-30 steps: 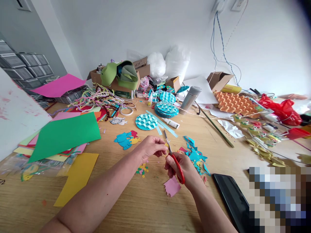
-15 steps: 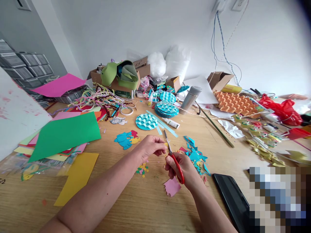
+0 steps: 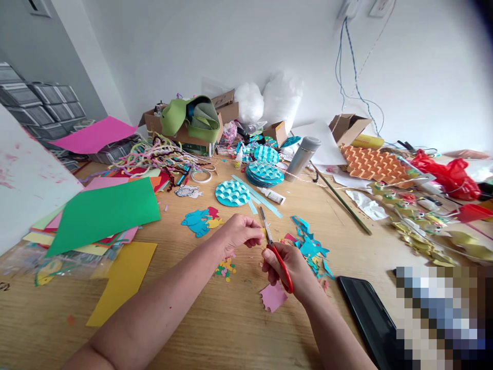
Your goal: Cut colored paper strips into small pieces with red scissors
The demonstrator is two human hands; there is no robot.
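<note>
My right hand is closed around the red handles of a pair of scissors, whose blades point away from me. Between the fingertips of my left hand is a small yellow piece of paper, right beside the blades and mostly hidden. Below my hands lie small coloured paper dots and a pink paper piece with scalloped edges. Blue paper scraps are heaped right of my right hand. To the left, a blue paper fish touches smaller red and yellow cutouts.
Green and yellow sheets lie at the left. A wavy blue disc, a glue bottle and a grey flask stand or lie beyond my hands. A black phone is at the lower right.
</note>
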